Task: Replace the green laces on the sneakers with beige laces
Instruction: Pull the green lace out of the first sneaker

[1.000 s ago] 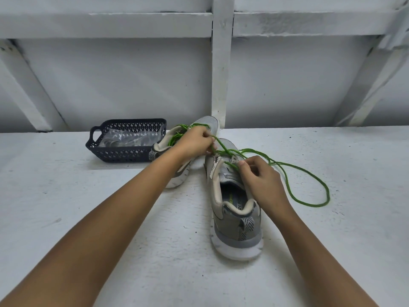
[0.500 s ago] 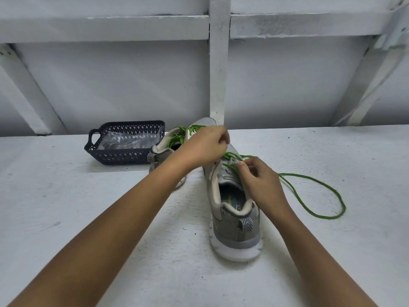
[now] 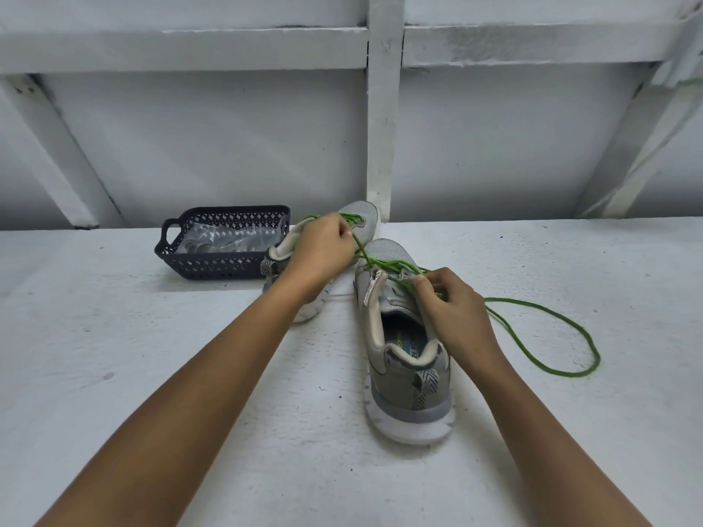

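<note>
- Head view: a dark lattice basket (image 3: 224, 265) holding a clear plastic bag (image 3: 228, 240) sits at the left on the white table (image 3: 152, 374). The left hand (image 3: 323, 249) hides much of the far sneaker (image 3: 363, 218).
- The near sneaker (image 3: 409, 378) stands with its heel toward the camera. The green lace (image 3: 532, 304) runs taut from its eyelets into the left hand's curled fingers.
- The right hand (image 3: 452, 310) pinches the lace at the tongue, and a slack loop lies on the table to the right.
- Grey mesh uppers, white ridged soles, rough painted tabletop.
</note>
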